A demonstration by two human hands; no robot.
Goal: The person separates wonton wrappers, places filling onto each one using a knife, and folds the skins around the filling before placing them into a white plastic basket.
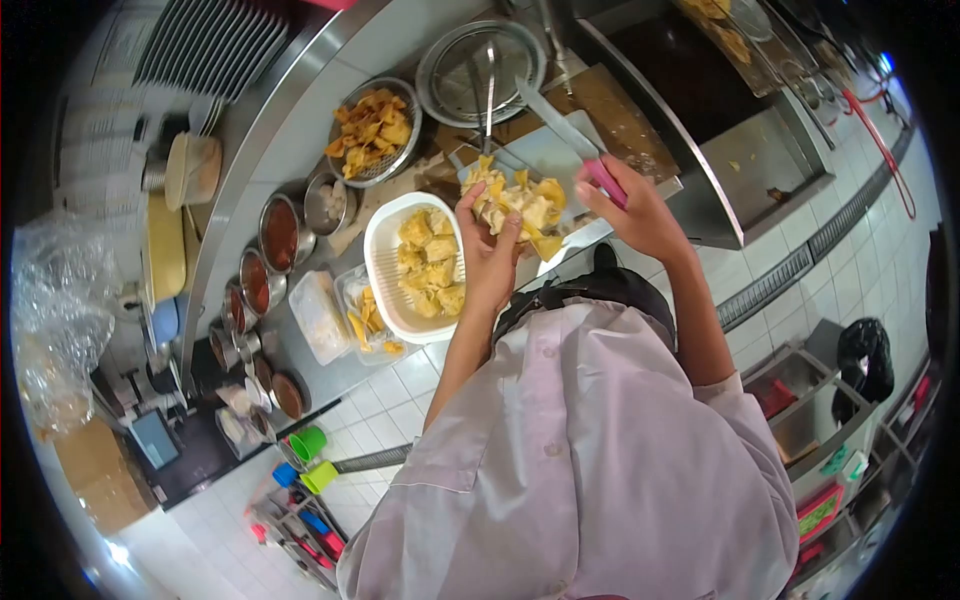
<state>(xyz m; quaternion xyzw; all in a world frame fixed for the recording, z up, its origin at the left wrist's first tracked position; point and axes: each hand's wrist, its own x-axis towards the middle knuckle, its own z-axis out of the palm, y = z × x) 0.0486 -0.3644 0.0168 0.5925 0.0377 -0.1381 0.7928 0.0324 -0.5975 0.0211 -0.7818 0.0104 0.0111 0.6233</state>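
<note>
My left hand (487,265) is closed around a loose clump of yellow wonton-like pieces (535,205) with pale, ragged filling showing. My right hand (640,210) grips the pink handle (607,183) of a knife, its wide blade (560,122) pointing up and away over a pale cutting board (555,155). The blade is apart from the food. Left of my left hand stands a white oval basket (380,270) holding several yellow folded pieces (430,262) that look like wontons. What lies under the clump is partly hidden.
Fried golden pieces (372,132) fill a metal strainer behind the basket; a round metal sieve (480,75) sits beside it. Pots of red sauce (280,232) line the left counter near plastic tubs (320,318). A steel fryer (755,180) stands at right.
</note>
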